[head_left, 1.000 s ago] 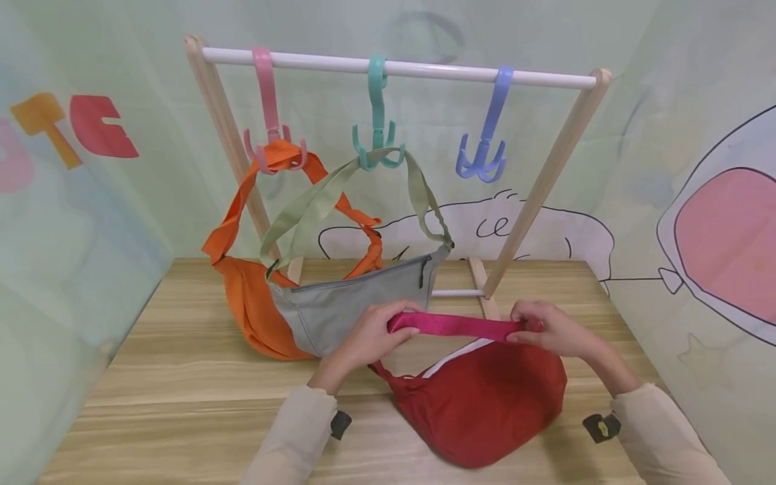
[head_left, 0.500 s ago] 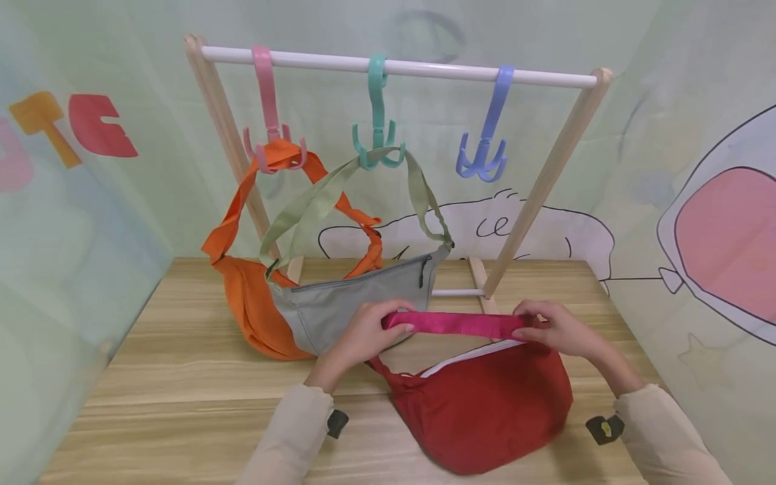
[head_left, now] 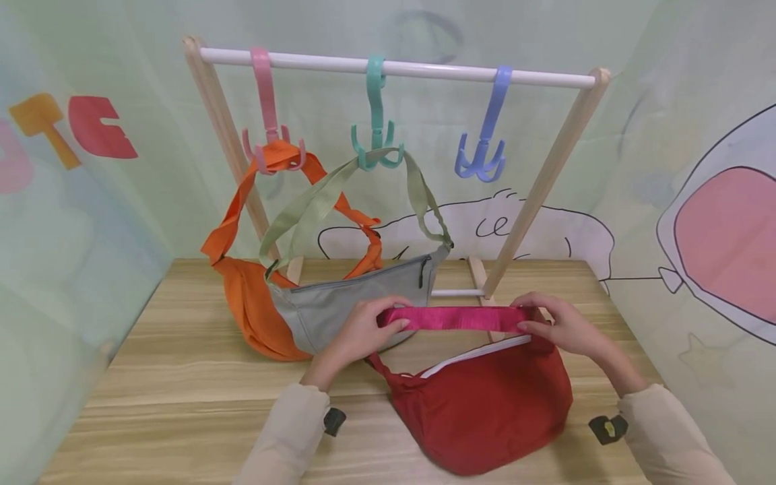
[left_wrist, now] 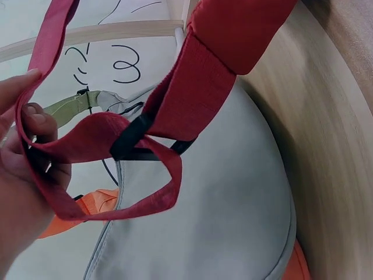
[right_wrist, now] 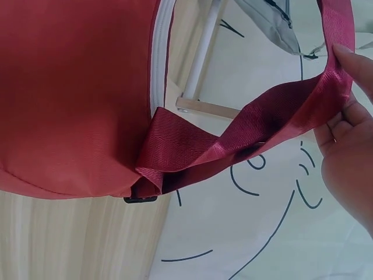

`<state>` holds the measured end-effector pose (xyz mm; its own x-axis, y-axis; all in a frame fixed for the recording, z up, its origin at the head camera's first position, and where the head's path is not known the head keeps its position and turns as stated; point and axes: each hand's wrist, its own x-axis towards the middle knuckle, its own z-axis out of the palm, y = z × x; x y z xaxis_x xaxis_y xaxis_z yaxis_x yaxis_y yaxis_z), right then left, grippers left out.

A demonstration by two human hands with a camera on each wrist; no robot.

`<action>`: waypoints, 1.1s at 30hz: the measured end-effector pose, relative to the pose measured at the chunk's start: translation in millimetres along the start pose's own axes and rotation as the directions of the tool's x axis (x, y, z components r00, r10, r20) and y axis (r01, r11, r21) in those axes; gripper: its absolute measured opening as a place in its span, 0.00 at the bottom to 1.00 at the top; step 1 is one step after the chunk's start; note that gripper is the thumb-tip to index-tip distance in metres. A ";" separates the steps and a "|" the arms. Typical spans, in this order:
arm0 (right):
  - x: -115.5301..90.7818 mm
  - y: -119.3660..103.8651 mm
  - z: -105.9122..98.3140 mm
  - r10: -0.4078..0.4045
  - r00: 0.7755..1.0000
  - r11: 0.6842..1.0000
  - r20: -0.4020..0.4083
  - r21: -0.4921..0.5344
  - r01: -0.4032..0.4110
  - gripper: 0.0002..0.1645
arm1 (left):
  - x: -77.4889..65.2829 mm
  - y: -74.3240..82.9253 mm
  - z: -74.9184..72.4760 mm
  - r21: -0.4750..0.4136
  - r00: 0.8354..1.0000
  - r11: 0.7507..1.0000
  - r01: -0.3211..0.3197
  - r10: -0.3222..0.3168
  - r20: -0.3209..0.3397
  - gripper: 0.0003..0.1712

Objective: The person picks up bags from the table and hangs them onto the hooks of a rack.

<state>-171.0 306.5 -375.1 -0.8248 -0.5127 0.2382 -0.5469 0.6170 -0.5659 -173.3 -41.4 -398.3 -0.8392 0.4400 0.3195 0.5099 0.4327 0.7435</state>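
A red shoulder bag (head_left: 485, 404) with a white zipper is at the front right of the table. Its magenta-red strap (head_left: 457, 318) is stretched level above the bag between both hands. My left hand (head_left: 366, 327) pinches the strap's left end, thumb in front; the left wrist view shows the strap looping through a black buckle (left_wrist: 137, 140) below the fingers. At the other end, my right hand (head_left: 560, 323) pinches the strap between thumb and fingers. In the right wrist view the strap (right_wrist: 280, 114) runs down, twisted, to the bag's corner.
Behind stands a rack with a white rod (head_left: 436, 70). An orange bag (head_left: 257, 310) hangs from the pink hook (head_left: 267, 101), a grey bag (head_left: 339, 306) from the green hook (head_left: 376, 101). The blue hook (head_left: 485, 148) bears nothing. All is on a wooden table (head_left: 182, 417).
The strap between my hands has risen slightly and been drawn straighter, the hands moving a little apart. The red bag has shifted slightly right, its zipper now showing more. The hanging bags stay put.
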 end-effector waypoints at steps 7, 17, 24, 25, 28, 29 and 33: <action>4.8 -6.4 -4.6 -0.005 0.999 1.000 -0.043 -0.026 0.004 0.19 | 4.1 3.8 0.6 0.004 0.998 1.000 0.010 -0.010 -0.060 0.13; 14.8 -13.4 -9.7 0.018 0.992 0.997 -0.125 -0.070 -0.027 0.19 | 13.5 11.4 -1.0 0.044 0.987 0.999 -0.021 0.027 -0.160 0.13; 20.9 -16.9 -16.4 0.024 0.988 0.997 -0.152 -0.075 -0.035 0.20 | 19.4 17.0 -3.5 0.050 0.982 0.998 -0.041 0.050 -0.184 0.13; 21.9 -17.6 -17.9 0.012 0.987 0.996 -0.159 -0.082 -0.025 0.20 | 20.0 17.3 -3.6 0.056 0.980 0.997 -0.044 0.054 -0.191 0.14; 24.0 -19.8 -22.2 -0.010 0.985 0.995 -0.172 -0.101 -0.008 0.20 | 22.0 18.0 -3.8 0.066 0.977 0.997 -0.049 0.061 -0.206 0.14; 24.2 -20.4 -23.5 -0.009 0.985 0.994 -0.171 -0.108 -0.010 0.20 | 22.5 18.3 -3.8 0.070 0.975 0.996 -0.049 0.062 -0.211 0.14; 24.4 -22.7 -28.2 -0.010 0.986 0.989 -0.165 -0.149 -0.015 0.20 | 24.6 20.4 -4.4 0.076 0.973 0.996 -0.048 0.064 -0.222 0.14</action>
<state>-182.7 296.8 -334.1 -0.8318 -0.4130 0.3709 -0.5496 0.7067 -0.4456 -184.4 -25.2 -372.6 -0.8260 0.2807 0.4889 0.5624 0.4699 0.6804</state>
